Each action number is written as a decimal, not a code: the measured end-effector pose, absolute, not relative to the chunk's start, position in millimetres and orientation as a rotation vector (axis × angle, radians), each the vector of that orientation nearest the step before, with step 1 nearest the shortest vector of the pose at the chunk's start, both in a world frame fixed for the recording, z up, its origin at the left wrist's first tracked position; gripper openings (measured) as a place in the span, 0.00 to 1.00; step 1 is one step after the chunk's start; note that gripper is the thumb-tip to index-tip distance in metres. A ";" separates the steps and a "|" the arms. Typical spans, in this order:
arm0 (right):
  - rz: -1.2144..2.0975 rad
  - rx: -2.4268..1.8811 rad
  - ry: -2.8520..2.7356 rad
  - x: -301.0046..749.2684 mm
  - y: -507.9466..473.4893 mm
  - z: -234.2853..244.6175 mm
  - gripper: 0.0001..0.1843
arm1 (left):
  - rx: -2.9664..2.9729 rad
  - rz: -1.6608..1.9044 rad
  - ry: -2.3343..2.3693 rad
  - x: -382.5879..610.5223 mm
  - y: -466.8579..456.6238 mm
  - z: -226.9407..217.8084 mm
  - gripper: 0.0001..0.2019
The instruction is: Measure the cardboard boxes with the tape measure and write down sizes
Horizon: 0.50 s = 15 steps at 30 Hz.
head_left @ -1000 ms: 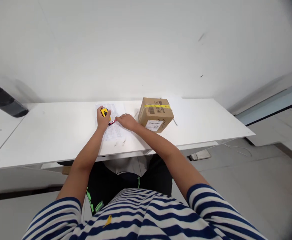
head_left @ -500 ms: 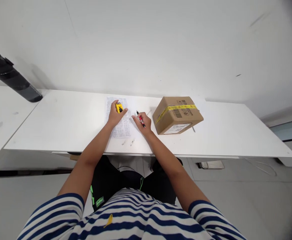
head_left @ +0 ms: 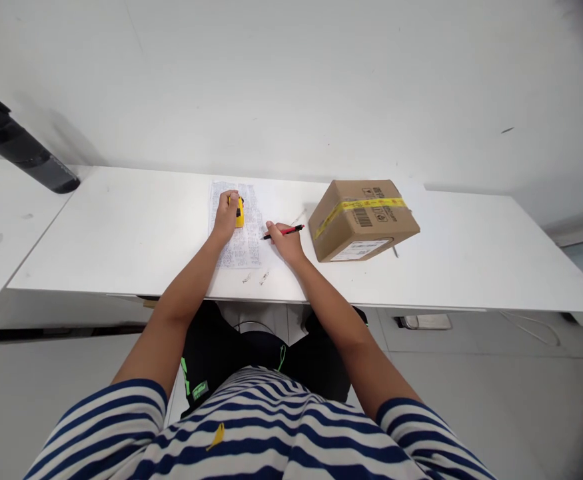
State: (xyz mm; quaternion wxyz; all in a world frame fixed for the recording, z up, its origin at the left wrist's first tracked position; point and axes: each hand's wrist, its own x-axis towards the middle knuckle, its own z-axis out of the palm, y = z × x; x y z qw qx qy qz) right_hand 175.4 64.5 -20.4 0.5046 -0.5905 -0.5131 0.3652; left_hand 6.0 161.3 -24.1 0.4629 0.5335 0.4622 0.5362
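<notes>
My left hand (head_left: 225, 217) is closed around a yellow and black tape measure (head_left: 240, 215), over the upper part of a sheet of paper (head_left: 241, 253) thick with writing. In my right hand (head_left: 287, 244) I grip a red and black pen (head_left: 292, 230), its tip pointing left at the sheet's right edge. Whether the tip touches the paper I cannot tell. Just right of that hand stands a brown cardboard box (head_left: 341, 230) with yellow tape across it and a white label on its near side.
The white table (head_left: 136, 233) runs along a pale wall. A black cylindrical object (head_left: 26, 150) leans at the far left. Another thin dark item (head_left: 396, 252) sticks out beside the box. On the floor below lies a flat pale object (head_left: 427, 322).
The pen in my right hand has swung from a steep slant to nearly level, with its tip now toward the paper. My left hand has turned the tape measure more upright.
</notes>
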 end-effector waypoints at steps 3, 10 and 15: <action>0.883 -1.411 -1.248 177.4 65.0 -20.3 0.28 | 1.301 1.315 1.163 6.8 158.0 -20.5 0.26; 0.897 -1.439 -1.272 176.7 63.8 -19.4 0.24 | 1.309 1.329 1.152 7.3 156.5 -19.4 0.26; 0.881 -1.424 -1.248 176.7 63.1 -21.5 0.24 | 1.315 1.319 1.148 6.7 158.7 -22.8 0.26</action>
